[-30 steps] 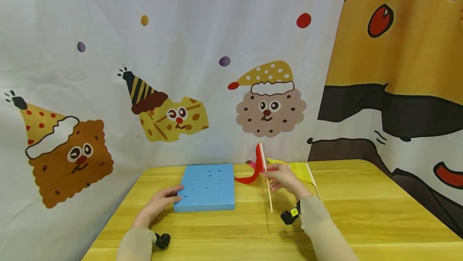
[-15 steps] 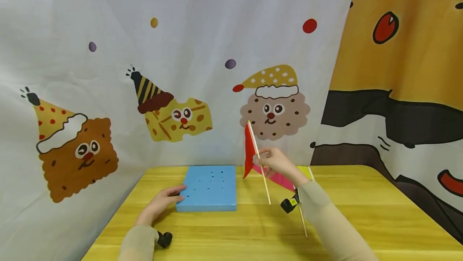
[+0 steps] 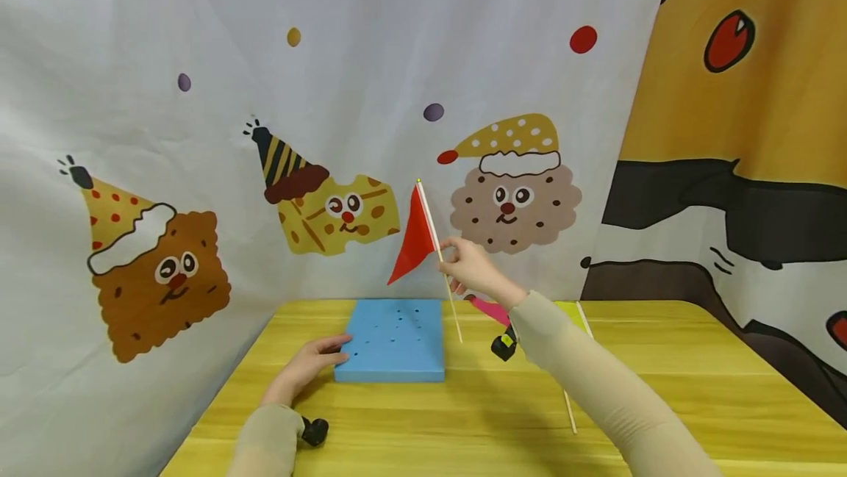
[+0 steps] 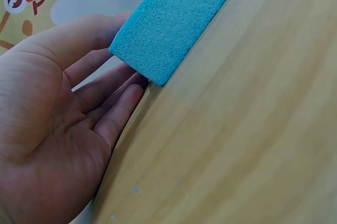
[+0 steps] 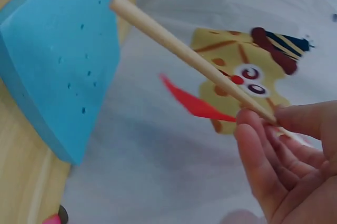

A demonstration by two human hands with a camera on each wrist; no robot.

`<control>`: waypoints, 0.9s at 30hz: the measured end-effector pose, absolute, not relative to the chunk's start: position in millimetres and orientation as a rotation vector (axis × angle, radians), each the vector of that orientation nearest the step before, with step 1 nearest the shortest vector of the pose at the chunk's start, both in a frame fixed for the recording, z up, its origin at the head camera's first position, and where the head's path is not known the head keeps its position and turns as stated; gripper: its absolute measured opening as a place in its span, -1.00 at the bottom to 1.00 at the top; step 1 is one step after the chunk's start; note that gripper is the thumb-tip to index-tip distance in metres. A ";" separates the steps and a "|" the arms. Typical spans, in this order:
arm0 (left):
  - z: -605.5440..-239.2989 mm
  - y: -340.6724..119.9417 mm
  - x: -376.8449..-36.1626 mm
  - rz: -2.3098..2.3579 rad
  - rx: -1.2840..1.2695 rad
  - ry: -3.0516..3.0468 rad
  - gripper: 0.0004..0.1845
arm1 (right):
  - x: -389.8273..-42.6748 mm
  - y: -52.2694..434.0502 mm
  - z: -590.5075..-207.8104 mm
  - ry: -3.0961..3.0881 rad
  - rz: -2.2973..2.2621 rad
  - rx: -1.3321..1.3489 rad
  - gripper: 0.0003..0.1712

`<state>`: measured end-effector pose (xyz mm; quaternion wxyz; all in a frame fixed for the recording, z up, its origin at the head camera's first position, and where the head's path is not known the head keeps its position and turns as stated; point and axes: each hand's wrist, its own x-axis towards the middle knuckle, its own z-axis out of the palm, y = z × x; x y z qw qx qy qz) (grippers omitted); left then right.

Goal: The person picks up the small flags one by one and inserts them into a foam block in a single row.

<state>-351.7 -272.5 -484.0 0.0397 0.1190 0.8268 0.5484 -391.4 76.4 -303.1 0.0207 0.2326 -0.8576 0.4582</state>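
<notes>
A blue foam block (image 3: 390,356) with several small holes in its top lies flat on the table. At its left edge is my left hand (image 3: 309,368), fingers and thumb reaching to the side and top edge. My right hand (image 3: 473,267) pinches the thin wooden stick of a red triangular flag (image 3: 415,233) between thumb and fingertips. The stick leans to the left at its top, and its lower end hangs raised just right of the block. In the right wrist view the bare stick end (image 5: 152,32) points towards the block (image 5: 63,61).
A pink flag (image 3: 491,309) and a yellow flag (image 3: 570,311) lie on the wooden table (image 3: 410,429) to the right, partly hidden behind my right arm. A printed cloth (image 3: 370,36) hangs behind the table's far edge.
My right hand has lifted the red flag and carried it left, towards the block. The red cloth now hangs spread out. My left hand stays at the block's left edge.
</notes>
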 end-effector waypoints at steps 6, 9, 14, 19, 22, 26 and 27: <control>-484.9 -269.3 -351.7 1.684 0.366 2.529 -0.45 | -405.3 44.6 -311.9 -2.598 1.412 0.746 -0.53; -483.5 -270.1 -350.6 1.685 0.374 2.531 -0.46 | -409.1 29.1 -316.4 -2.567 1.405 0.750 -0.52; -479.1 -272.6 -350.5 1.702 0.401 2.515 -0.48 | -414.0 9.7 -325.3 -2.506 1.393 0.758 -0.52; -479.1 -273.9 -353.2 1.720 0.419 2.501 -0.47 | -420.3 -2.7 -334.1 -2.465 1.415 0.728 -0.50; -481.5 -274.6 -353.0 1.729 0.429 2.490 -0.47 | -424.1 -8.8 -340.5 -2.452 1.429 0.703 -0.51; -483.5 -273.5 -351.7 1.726 0.421 2.500 -0.48 | -429.9 -15.1 -350.0 -2.455 1.431 0.686 -0.51; -483.8 -273.1 -351.5 1.729 0.417 2.500 -0.49 | -431.3 -16.9 -352.1 -2.456 1.432 0.682 -0.51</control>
